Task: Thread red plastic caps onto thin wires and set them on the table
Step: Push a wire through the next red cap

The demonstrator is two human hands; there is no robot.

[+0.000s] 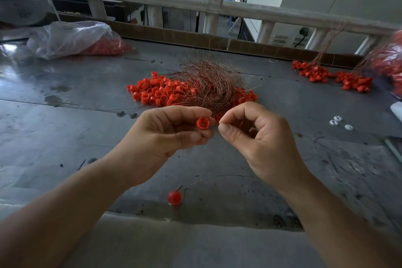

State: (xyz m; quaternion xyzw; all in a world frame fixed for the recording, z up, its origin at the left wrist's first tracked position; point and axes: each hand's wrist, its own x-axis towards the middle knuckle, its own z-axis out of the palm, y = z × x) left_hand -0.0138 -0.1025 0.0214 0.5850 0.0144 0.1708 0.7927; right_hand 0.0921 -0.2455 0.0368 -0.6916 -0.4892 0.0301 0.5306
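My left hand [165,135] pinches a red plastic cap [202,123] between thumb and fingers, above the grey table [65,128]. My right hand [256,135] is just to its right, thumb and forefinger pinched together at the cap's side; the thin wire between them is too fine to make out. Behind the hands lies a pile of loose red caps [161,92] under a tangle of copper wires [211,82]. One cap on a wire [174,197] lies on the table near me.
A clear bag of red caps [76,39] sits at the back left. Threaded caps with wires [332,76] lie at the back right beside another bag [389,61]. Small white pieces [339,122] lie to the right. A railing [195,4] borders the far side.
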